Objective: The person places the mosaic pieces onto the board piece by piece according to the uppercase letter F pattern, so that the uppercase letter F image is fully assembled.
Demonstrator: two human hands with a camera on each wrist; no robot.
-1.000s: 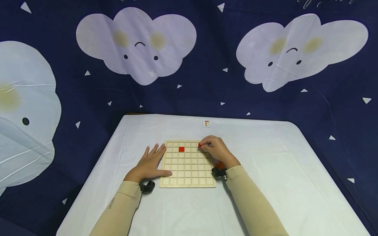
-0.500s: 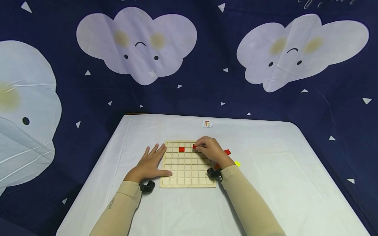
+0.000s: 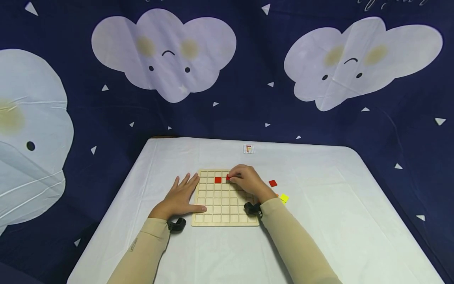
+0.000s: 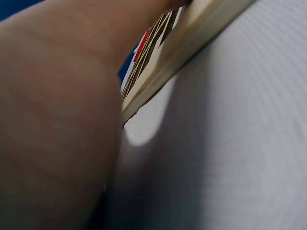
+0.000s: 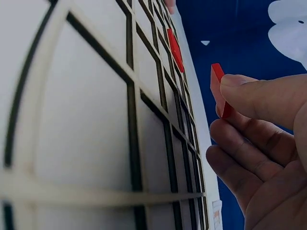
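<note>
A wooden grid board with square cells lies on the table. One red square tile sits in a cell of its second row from the back. My right hand pinches another red tile between thumb and index finger, close over the board just right of the placed tile; the right wrist view shows it above the grid surface. My left hand lies with fingers spread at the board's left side, its thumb over the front left cells. In the left wrist view the board's wooden edge shows beside that hand.
Right of the board lie a loose red tile and a yellow tile, with an orange one partly hidden by the right wrist. A small card with a printed coloured grid lies behind the board. A dark cloud-patterned cloth hangs behind the table.
My right hand has moved left over the board with the red tile, from the back right corner toward the placed tile. Loose tiles at the right have come into view. The left hand has stayed put.
</note>
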